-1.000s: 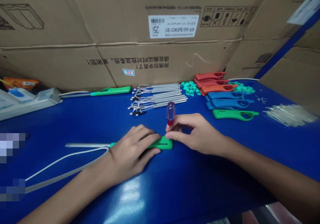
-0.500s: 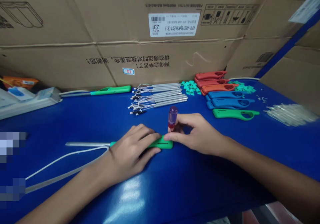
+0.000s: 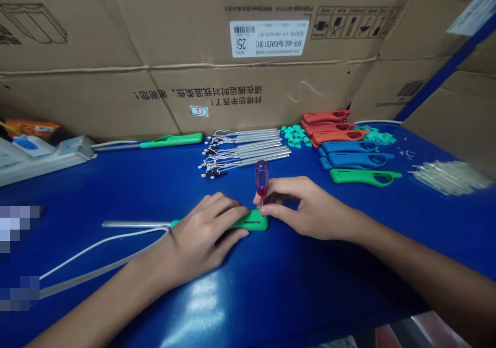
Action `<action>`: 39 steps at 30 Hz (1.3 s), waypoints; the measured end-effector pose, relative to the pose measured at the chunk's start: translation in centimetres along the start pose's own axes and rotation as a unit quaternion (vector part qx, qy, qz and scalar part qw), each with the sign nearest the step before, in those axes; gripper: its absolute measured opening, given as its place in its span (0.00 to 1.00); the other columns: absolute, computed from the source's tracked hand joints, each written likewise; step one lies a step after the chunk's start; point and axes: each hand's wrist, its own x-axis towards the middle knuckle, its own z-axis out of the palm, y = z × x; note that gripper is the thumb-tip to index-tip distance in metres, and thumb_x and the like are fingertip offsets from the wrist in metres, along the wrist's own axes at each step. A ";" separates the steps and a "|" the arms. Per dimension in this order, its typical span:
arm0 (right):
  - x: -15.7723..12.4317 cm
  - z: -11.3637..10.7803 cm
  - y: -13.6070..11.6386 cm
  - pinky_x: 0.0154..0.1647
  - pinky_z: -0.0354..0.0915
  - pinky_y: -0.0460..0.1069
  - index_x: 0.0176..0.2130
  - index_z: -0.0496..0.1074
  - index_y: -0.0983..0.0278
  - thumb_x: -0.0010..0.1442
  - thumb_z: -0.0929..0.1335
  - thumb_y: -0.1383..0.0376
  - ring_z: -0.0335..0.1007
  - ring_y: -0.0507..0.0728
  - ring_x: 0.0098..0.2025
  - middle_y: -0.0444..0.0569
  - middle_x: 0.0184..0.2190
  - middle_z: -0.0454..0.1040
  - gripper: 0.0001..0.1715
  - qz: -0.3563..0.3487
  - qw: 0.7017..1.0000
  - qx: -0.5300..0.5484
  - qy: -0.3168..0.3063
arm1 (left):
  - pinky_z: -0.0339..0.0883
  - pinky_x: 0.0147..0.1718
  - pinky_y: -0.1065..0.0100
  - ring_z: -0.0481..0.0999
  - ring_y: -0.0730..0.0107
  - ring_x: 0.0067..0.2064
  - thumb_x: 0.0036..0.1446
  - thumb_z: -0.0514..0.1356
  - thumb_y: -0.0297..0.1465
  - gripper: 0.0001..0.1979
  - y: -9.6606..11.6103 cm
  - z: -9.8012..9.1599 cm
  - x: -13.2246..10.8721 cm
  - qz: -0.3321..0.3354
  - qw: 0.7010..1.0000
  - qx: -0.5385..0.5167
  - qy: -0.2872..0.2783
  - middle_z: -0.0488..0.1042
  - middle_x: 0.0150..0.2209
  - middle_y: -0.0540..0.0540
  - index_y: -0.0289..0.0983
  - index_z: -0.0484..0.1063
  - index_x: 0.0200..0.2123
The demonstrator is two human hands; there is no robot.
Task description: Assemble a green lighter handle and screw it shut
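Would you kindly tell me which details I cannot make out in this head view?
All in the head view:
Middle of the green handle: covered by the left hand.
Tip of the screwdriver: hidden by the right hand.
Near end of the power strip: cut off by the left edge.
Count of the thin pale sticks: blurred and overlapping.
Finest print on the carton label: too small.
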 end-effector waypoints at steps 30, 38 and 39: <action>-0.1 -0.6 0.2 0.35 0.62 0.43 0.35 0.72 0.67 0.62 0.70 0.71 0.66 0.48 0.32 0.43 0.33 0.74 0.02 -0.054 0.996 -0.068 -0.018 | 0.67 0.42 0.59 0.71 0.61 0.43 0.65 0.57 0.29 0.12 -0.2 0.2 -0.1 0.002 1.000 -0.011 -0.001 0.74 0.44 0.41 0.34 0.70 0.51; -0.1 -0.3 0.5 0.34 0.62 0.42 0.34 0.70 0.67 0.62 0.71 0.70 0.65 0.47 0.31 0.42 0.31 0.72 0.05 -0.077 0.993 -0.084 0.003 | 0.67 0.41 0.59 0.71 0.61 0.43 0.65 0.57 0.30 0.12 -0.1 0.1 -0.2 0.000 1.000 -0.009 -0.001 0.74 0.43 0.41 0.34 0.71 0.51; -0.2 -0.2 0.6 0.34 0.62 0.41 0.33 0.70 0.67 0.62 0.71 0.69 0.65 0.46 0.31 0.41 0.30 0.72 0.06 -0.079 0.993 -0.086 0.005 | 0.67 0.41 0.59 0.71 0.61 0.43 0.65 0.57 0.30 0.12 -0.1 0.1 -0.2 -0.001 1.000 -0.009 0.000 0.74 0.43 0.41 0.34 0.71 0.51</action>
